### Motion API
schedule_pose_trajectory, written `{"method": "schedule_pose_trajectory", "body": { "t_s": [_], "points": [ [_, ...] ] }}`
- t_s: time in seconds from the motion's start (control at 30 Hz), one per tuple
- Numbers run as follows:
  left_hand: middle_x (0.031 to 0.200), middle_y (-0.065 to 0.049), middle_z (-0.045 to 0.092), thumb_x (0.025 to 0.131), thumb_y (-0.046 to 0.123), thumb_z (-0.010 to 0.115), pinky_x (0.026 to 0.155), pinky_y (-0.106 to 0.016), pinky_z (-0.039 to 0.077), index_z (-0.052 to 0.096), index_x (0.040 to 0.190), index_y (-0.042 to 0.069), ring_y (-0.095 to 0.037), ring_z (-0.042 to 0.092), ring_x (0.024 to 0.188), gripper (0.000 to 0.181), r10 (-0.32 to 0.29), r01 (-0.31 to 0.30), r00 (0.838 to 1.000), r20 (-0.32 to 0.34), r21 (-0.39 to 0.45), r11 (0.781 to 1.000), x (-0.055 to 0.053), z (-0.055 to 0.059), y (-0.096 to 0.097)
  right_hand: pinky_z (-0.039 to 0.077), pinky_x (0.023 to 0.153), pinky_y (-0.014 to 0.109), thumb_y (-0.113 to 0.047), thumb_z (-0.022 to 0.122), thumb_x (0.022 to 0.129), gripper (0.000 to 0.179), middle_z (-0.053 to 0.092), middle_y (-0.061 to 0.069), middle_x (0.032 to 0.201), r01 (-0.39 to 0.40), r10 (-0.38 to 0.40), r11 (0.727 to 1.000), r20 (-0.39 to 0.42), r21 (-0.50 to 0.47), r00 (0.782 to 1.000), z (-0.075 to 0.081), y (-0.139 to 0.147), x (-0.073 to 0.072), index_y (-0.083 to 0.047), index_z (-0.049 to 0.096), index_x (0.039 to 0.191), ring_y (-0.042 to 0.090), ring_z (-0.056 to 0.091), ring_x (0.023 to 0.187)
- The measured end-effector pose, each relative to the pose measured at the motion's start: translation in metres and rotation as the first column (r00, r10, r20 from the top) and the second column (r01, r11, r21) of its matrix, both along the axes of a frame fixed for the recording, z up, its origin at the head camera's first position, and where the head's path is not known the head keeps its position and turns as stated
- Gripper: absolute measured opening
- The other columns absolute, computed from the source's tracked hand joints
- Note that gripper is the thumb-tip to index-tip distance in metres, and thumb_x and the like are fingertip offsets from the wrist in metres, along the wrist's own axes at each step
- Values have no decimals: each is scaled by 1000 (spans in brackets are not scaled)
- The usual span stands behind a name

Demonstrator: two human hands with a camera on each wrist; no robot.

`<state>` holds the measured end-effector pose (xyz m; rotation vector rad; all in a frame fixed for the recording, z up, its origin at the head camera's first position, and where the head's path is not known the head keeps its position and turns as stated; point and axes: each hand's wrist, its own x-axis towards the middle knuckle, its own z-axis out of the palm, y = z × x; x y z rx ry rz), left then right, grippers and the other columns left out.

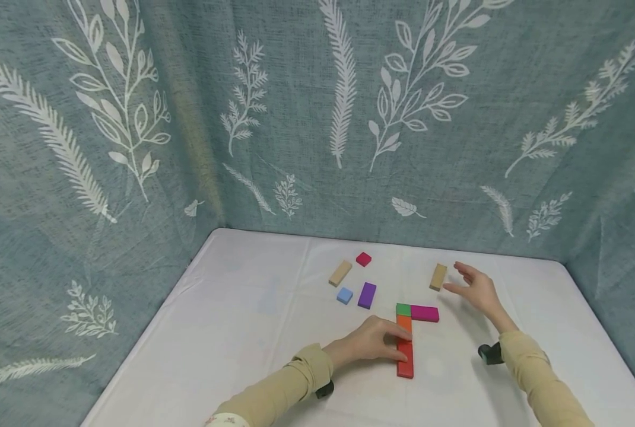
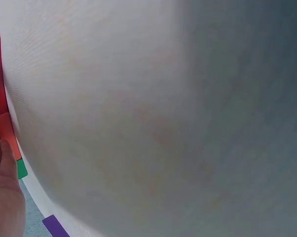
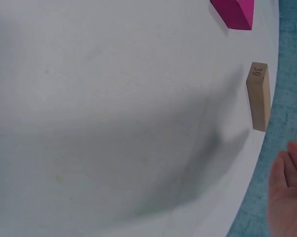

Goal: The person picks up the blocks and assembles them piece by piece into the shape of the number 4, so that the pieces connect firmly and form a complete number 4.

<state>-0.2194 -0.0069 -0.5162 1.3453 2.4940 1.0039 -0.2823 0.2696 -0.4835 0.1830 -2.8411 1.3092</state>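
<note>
My left hand (image 1: 373, 341) reaches over a row of wooden blocks, its fingers and thumb apart and touching where the orange block (image 1: 405, 323) meets the red block (image 1: 405, 370). A green block (image 1: 403, 309) caps the far end of that row, and a magenta block (image 1: 425, 314) extends rightward from it. In the left wrist view, the fingers lie beside the orange block (image 2: 8, 136). My right hand (image 1: 475, 289) hovers with spread fingers just right of a plain wood block (image 1: 438, 277), apart from it. That block (image 3: 258, 98) bears the number 30 in the right wrist view.
Beyond the left hand lie a purple block (image 1: 367, 295), a light blue cube (image 1: 345, 295), another plain wood block (image 1: 340, 273) and a small red block (image 1: 364, 259). A leaf-patterned curtain (image 1: 307, 148) surrounds the white-covered table (image 1: 232, 296).
</note>
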Motion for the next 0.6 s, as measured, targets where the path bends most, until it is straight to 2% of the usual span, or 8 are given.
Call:
{"method": "schedule_pose_trajectory", "body": {
  "t_s": [0.2, 0.6],
  "points": [
    [108, 9, 64, 74, 30, 72, 88, -8, 37, 65, 110, 15, 5, 52, 103, 40, 0, 0, 1000, -10, -6, 1000, 0, -1, 0, 31, 102, 45, -23, 68, 80, 75, 31, 28, 137, 6, -7, 1000, 38, 19, 999, -1, 2, -7, 6, 27, 136, 41, 31, 125],
    [106, 11, 64, 75, 33, 71, 88, -6, 36, 65, 110, 16, 8, 52, 102, 39, -21, 22, 999, -34, 7, 1000, -3, -5, 0, 28, 103, 47, -25, 68, 79, 80, 26, 30, 139, -10, 8, 999, 60, 46, 998, -4, 2, -15, 8, 23, 137, 44, 26, 126]
  ]
}}
